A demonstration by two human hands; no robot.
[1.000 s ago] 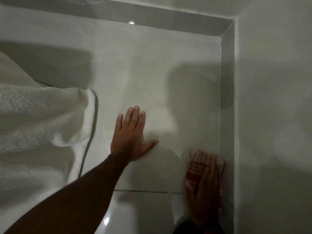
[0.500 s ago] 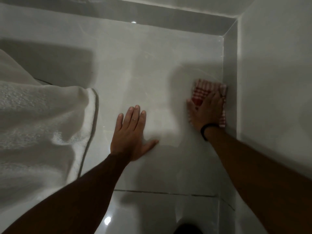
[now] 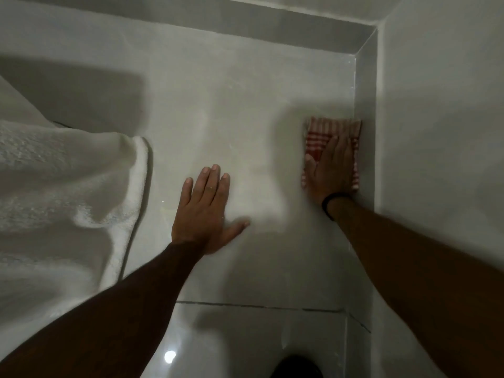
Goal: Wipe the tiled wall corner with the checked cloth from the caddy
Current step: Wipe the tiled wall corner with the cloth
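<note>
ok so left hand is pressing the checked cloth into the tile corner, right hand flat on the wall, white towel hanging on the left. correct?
Hands are swapped. In the head view the right hand presses the red checked cloth against the tiled wall by the corner, while the left hand lies flat and bare on the wall. The white towel does hang on the left.

A home bathroom, judging by the glossy grey tiled wall (image 3: pixel 245 110) and hanging white terry towel (image 3: pixel 68 186)

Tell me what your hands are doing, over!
Left hand flat on tiled wall. Right hand pressing checked cloth beside corner. White towel hangs left, clear.
</note>
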